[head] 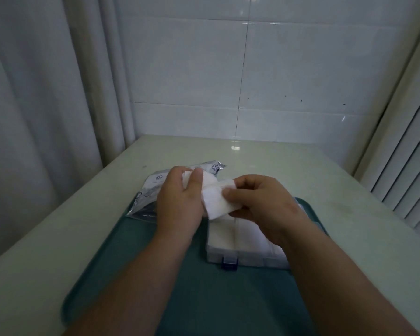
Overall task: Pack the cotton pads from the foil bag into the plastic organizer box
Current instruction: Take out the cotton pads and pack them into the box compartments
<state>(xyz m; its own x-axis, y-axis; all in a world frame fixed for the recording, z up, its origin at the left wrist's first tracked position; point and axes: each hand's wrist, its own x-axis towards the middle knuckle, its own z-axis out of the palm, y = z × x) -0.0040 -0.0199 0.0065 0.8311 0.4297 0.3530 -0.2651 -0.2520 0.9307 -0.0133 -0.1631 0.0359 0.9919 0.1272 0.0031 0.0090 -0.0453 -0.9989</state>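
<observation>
My left hand (180, 197) grips a bundle of white cotton pads (218, 202), thumb on top, above the far end of the organizer box. My right hand (260, 202) pinches the same bundle from the right between thumb and fingers. The clear plastic organizer box (230, 257) lies on the tray below my hands; white pads fill its visible compartments and a blue latch marks its near edge. The silver foil bag (153, 187) lies flat behind my left hand, half on the tray's far left corner, and my left hand hides its right part.
A teal tray (136, 263) covers the middle of the pale table (58, 238). A tiled wall stands behind, a white curtain hangs at the left and a ribbed white panel stands at the right.
</observation>
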